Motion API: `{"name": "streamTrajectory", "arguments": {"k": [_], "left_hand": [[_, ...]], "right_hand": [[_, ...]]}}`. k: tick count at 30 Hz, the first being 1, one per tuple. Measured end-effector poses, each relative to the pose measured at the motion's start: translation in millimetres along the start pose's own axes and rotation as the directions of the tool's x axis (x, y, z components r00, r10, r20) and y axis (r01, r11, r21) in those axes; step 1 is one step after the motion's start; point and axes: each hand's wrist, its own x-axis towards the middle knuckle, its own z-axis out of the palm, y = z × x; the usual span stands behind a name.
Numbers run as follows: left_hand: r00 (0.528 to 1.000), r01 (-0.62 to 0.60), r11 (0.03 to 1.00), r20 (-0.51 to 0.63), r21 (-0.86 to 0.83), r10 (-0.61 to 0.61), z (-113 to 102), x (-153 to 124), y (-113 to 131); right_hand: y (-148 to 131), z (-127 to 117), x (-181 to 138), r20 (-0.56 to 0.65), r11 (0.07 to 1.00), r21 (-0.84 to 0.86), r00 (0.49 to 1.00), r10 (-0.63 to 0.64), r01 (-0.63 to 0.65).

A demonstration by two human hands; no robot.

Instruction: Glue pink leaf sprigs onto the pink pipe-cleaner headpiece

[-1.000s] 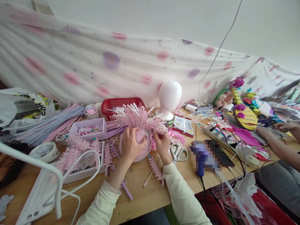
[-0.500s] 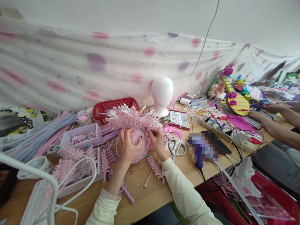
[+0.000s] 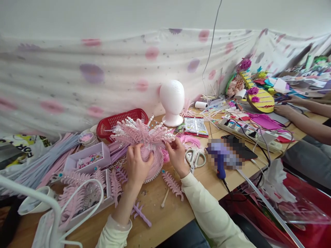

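A pink headdress (image 3: 144, 136) with feathery leaves and pearl-tipped stems stands on the wooden table (image 3: 181, 213), its rounded base edged with pearls. My left hand (image 3: 136, 165) is wrapped around the front of its base. My right hand (image 3: 176, 155) pinches the headdress at its right side, under the spreading leaves. Loose pink leaf pieces (image 3: 172, 181) lie on the table just in front of my hands.
Scissors (image 3: 195, 158) and a purple glue gun (image 3: 219, 163) lie to the right. A white foam head (image 3: 172, 101) and a red basket (image 3: 113, 122) stand behind. Trays of pink parts (image 3: 88, 160) sit left. Another person's arms (image 3: 300, 119) work at far right.
The view has swung right and down a little. Both hands stay on the headdress, with only small shifts of the fingers.
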Motion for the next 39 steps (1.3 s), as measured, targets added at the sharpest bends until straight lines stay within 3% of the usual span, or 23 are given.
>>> {"name": "streamTrajectory", "arguments": {"k": [5, 11, 15, 31, 39], "left_hand": [[0.998, 0.066, 0.997, 0.003, 0.037, -0.066, -3, 12, 5], [0.975, 0.191, 0.947, 0.062, 0.259, -0.214, 5, 25, 29], [0.959, 0.213, 0.899, 0.095, 0.382, -0.268, 10, 25, 41], [0.959, 0.213, 0.882, 0.081, 0.420, -0.270, 16, 25, 42], [0.973, 0.181, 0.914, 0.070, 0.362, -0.221, 11, 20, 34]], "right_hand": [[-5, -4, 0, 0.003, 0.999, -0.025, 1.000, -0.029, 0.029], [-7, -3, -2, 0.015, 0.998, -0.048, 0.999, -0.032, 0.033], [-9, -3, -3, 0.022, 0.997, -0.059, 0.999, -0.041, 0.042], [-8, -3, -5, 0.031, 0.993, -0.110, 0.999, -0.026, 0.030], [-2, 0, -6, 0.007, 0.994, -0.109, 0.999, -0.033, 0.034]]}}
